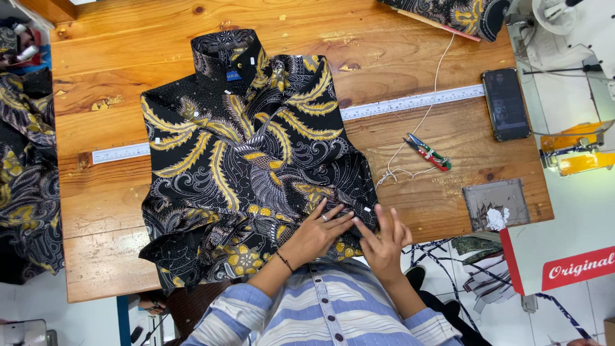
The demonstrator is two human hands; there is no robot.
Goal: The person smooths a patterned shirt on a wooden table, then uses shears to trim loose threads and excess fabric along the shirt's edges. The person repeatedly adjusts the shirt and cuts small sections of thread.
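The black-and-gold patterned shirt [250,154] lies on the wooden table [96,83], long axis running away from the person, collar at the far end; left hand [317,232] and right hand [384,240] press open-fingered on its near hem

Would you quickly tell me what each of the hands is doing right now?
Left hand: open, fingers flat on the black and gold batik shirt, gripping nothing.
Right hand: open, fingers spread at the shirt's lower edge, holding nothing.
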